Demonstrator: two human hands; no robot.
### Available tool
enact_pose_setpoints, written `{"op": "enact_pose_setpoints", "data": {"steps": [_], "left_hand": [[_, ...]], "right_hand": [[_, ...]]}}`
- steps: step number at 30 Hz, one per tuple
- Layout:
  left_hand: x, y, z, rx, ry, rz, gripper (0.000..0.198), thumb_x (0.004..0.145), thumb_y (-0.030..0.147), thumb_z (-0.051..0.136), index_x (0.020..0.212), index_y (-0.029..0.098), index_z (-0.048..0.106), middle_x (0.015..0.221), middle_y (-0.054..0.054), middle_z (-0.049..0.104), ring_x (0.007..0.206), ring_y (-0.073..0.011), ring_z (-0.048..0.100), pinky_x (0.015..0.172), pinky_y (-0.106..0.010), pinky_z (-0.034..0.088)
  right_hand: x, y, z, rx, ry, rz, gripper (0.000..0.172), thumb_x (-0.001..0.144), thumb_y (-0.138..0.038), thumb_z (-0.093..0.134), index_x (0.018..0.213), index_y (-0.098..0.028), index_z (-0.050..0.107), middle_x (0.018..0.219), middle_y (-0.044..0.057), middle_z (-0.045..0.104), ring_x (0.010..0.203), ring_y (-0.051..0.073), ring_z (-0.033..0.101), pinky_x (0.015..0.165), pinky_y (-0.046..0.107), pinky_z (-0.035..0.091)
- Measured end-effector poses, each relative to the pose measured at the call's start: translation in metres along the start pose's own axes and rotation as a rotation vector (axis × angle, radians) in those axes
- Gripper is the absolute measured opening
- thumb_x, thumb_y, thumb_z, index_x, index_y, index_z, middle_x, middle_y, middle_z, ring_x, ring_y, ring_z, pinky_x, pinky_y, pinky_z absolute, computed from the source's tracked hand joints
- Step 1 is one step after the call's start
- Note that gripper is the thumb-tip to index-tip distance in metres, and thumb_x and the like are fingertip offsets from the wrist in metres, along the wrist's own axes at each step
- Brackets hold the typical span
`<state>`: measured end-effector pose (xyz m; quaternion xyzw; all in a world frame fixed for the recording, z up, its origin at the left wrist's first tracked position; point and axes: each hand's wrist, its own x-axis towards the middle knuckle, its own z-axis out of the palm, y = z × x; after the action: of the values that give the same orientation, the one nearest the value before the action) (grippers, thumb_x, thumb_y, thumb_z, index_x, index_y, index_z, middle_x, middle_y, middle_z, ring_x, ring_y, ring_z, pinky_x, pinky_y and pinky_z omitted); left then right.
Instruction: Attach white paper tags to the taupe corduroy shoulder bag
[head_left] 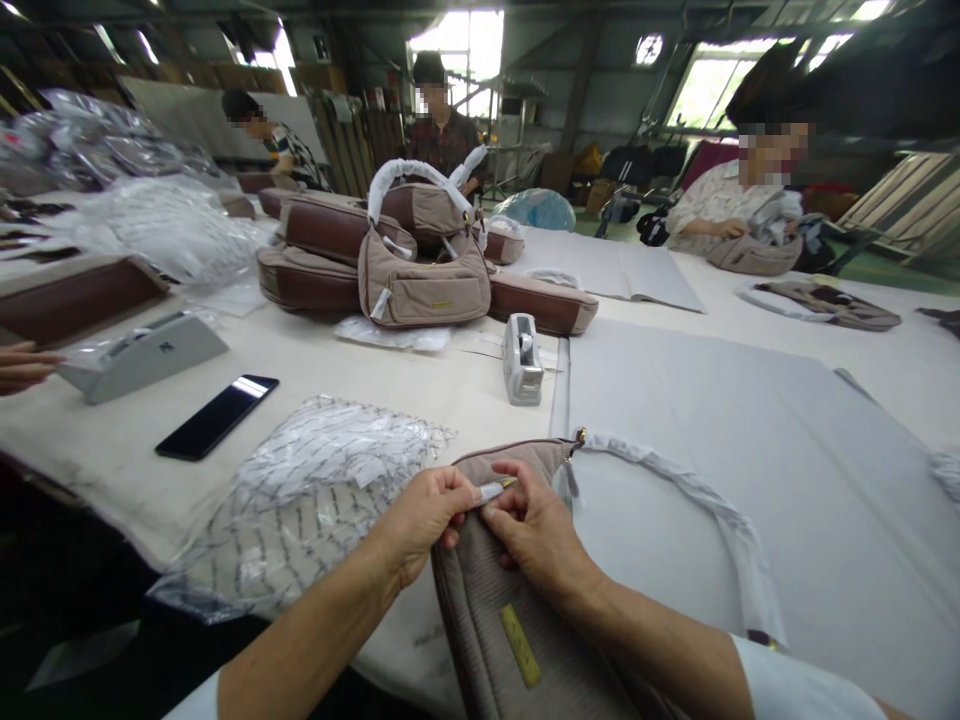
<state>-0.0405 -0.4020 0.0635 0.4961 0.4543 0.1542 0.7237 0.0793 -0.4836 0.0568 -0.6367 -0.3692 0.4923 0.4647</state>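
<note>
While the table [750, 420] carries the bag [517, 640] only at its near edge, it may slide lapward. Left hand [420, 520], right hand [541, 540]: both pinched tight on the wrapped zipper pull [495, 490]; hard tug could tear the wrap.

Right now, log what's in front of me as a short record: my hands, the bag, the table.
left hand: pinches the white-wrapped zipper pull
right hand: fingertips pinch the same pull
handbag: taupe, lying flat under both hands, strap wrapped in white
table: printed plastic bag, black phone, tape dispenser, stacked handbags
another person's hand: at left edge
</note>
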Motion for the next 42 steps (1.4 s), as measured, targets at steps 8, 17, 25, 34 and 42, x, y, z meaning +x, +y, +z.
{"op": "enact_pose_setpoints", "data": {"steps": [8, 17, 25, 34, 42], "left_hand": [[-0.004, -0.003, 0.005, -0.084, 0.011, -0.053, 0.031, 0.059, 0.039, 0.071, 0.064, 0.015, 0.052, 0.058, 0.004, 0.048, 0.053, -0.0076, 0.042, 0.037, -0.014, 0.030], [-0.005, -0.004, 0.004, -0.133, 0.020, -0.078, 0.032, 0.058, 0.039, 0.073, 0.068, 0.014, 0.055, 0.069, 0.001, 0.052, 0.062, -0.0112, 0.049, 0.037, -0.016, 0.034], [-0.004, -0.008, -0.002, -0.166, -0.009, -0.069, 0.031, 0.061, 0.041, 0.070, 0.070, 0.015, 0.055, 0.073, -0.001, 0.055, 0.062, -0.0108, 0.050, 0.036, -0.015, 0.032], [-0.020, -0.022, -0.003, -0.070, 0.138, 0.126, 0.033, 0.073, 0.048, 0.061, 0.071, 0.016, 0.056, 0.062, 0.003, 0.048, 0.056, -0.0099, 0.043, 0.038, -0.016, 0.029], [-0.033, -0.085, -0.013, -0.211, 0.399, -0.030, 0.049, 0.057, 0.067, 0.068, 0.087, 0.029, 0.065, 0.093, -0.009, 0.068, 0.094, -0.0340, 0.063, 0.062, -0.043, 0.052]], "right_hand": [[0.003, 0.003, 0.004, -0.319, 0.129, -0.160, 0.033, 0.079, -0.014, 0.048, 0.112, -0.016, 0.052, 0.057, -0.005, 0.052, 0.053, 0.013, 0.049, 0.054, 0.024, 0.038], [0.013, 0.012, 0.000, -0.952, 0.184, -0.492, 0.020, 0.081, -0.012, 0.045, 0.088, -0.017, 0.063, 0.065, 0.003, 0.066, 0.059, 0.017, 0.060, 0.054, 0.026, 0.032], [0.014, 0.013, -0.011, -1.132, 0.089, -0.706, 0.021, 0.090, -0.013, 0.041, 0.093, -0.016, 0.062, 0.075, 0.006, 0.066, 0.069, 0.019, 0.062, 0.059, 0.026, 0.037], [0.004, 0.010, -0.026, -1.101, 0.044, -0.698, 0.028, 0.089, -0.020, 0.047, 0.113, -0.011, 0.058, 0.077, 0.007, 0.067, 0.070, 0.019, 0.063, 0.061, 0.026, 0.046], [-0.068, 0.038, -0.070, -0.838, 0.268, -0.216, 0.033, 0.090, -0.035, 0.043, 0.111, -0.027, 0.066, 0.093, 0.008, 0.072, 0.083, 0.023, 0.070, 0.072, 0.031, 0.057]]}}
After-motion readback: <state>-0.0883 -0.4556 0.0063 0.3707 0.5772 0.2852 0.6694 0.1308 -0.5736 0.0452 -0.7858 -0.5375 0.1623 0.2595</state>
